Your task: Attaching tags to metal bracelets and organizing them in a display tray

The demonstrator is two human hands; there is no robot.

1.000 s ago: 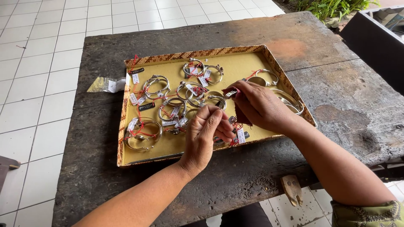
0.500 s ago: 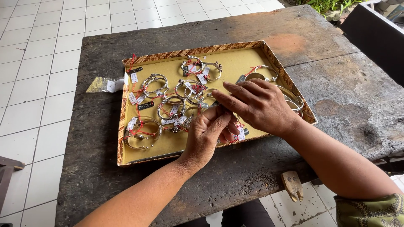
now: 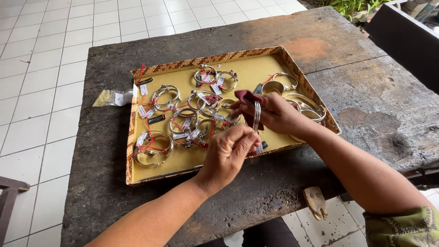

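While the right hand (image 3: 276,114) pinches a slim silver bangle (image 3: 257,115) upright between thumb and fingers, it also clutches a dark red cloth (image 3: 247,97), which pokes out above its knuckles. Both hang in the air over the near right part of the tray rather than lying in it. Just below and to the near side, the left hand (image 3: 228,155) curls in with fingers bent; its fingertips close on the bangle's lower end, where a small tag (image 3: 259,149) dangles.

Under both hands lies a shallow rectangular tray (image 3: 151,176) with a mustard-yellow lining and a woven patterned rim. Beyond the left hand, toward the tray's middle and far side, sit many silver bracelets (image 3: 183,121), twisted, chain-like and plain, each tied with red string and a white tag. Off to the left hand's outer side, near the tray's left edge, rests a plain open cuff (image 3: 153,148). Past the right hand, at the tray's right edge, lie several broad, smooth cuffs (image 3: 308,105).

Beneath the tray is a dark, worn wooden worktop (image 3: 347,87). Left of the tray, well apart from the hands, a small gold foil packet (image 3: 106,97) lies at the worktop's edge. Beyond that spreads a white tiled floor (image 3: 41,82). Near the right forearm, a small wooden piece (image 3: 315,201) juts from the worktop's near edge.
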